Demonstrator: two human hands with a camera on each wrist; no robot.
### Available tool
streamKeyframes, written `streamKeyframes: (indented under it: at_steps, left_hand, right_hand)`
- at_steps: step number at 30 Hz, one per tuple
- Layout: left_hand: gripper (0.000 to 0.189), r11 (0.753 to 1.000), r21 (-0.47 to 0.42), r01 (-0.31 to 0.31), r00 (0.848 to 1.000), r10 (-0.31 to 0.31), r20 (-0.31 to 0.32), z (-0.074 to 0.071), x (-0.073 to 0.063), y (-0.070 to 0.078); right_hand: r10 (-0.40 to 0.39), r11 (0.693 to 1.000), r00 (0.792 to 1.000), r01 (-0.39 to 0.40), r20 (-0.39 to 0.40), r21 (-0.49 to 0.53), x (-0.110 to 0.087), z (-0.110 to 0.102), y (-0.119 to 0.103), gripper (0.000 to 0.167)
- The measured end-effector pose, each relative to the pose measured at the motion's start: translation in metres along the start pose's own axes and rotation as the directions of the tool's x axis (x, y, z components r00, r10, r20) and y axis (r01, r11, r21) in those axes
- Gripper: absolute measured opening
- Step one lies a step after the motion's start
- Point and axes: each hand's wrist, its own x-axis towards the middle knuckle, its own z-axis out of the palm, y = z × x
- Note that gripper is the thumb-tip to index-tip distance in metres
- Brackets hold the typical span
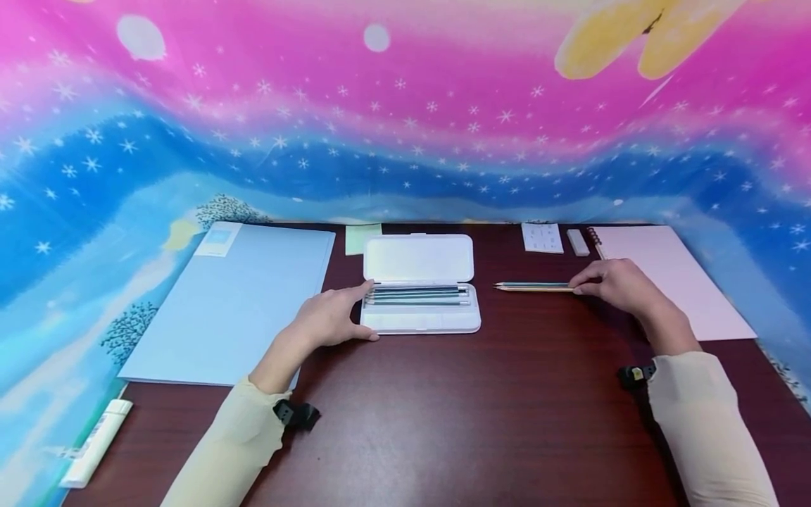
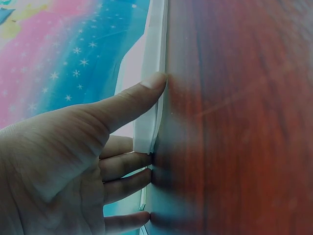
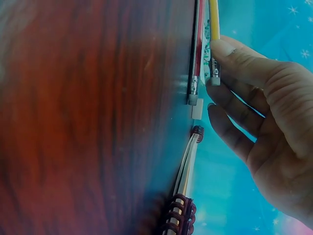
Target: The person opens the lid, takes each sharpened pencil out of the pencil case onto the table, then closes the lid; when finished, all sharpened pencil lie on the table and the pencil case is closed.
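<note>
A white pencil case lies with its lid raised at the back, several pencils side by side inside it. At its left end my left hand grips the case, thumb along the front edge and fingers around the end; the left wrist view shows the thumb against its side. To the right of the case, my right hand pinches a yellow pencil near its eraser end, between thumb and fingers. A red pencil lies on the table beside it.
A blue folder lies at left, a white tube in front of it. Pale green paper sits behind the case. At the back right are a small printed sheet, a white eraser and a pink spiral notebook.
</note>
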Motion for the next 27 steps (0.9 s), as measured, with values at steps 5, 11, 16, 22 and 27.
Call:
streamKeyframes:
  at_steps: [5,11,16,22,27]
  left_hand:
    - [0.1,1.0,0.002,0.001,1.0,-0.001,-0.003,-0.001,0.0,0.0]
    - [0.1,1.0,0.009,0.005,1.0,-0.005,-0.003,-0.001,0.001,0.0]
    - [0.101,1.0,0.007,0.006,1.0,-0.006,0.001,-0.001,0.0,0.001]
    - [0.1,1.0,0.001,0.01,1.0,-0.01,0.004,-0.001,0.0,0.001]
    - [0.1,1.0,0.001,0.014,1.0,-0.014,0.007,-0.001,0.0,0.002]
  right_hand:
    - [-0.003,1.0,1.0,0.004,0.029,-0.02,0.001,0.0,0.0,0.008]
    - [0.03,0.999,1.0,-0.03,0.001,-0.014,0.002,-0.001,0.0,0.008]
    - [0.05,0.999,0.997,-0.049,-0.051,0.013,0.0,-0.006,-0.008,0.008]
    - [-0.057,0.998,0.994,0.056,-0.089,-0.005,0.008,-0.01,-0.035,0.012]
    - [-0.165,0.986,0.985,0.166,-0.054,0.026,0.023,0.006,-0.068,0.011]
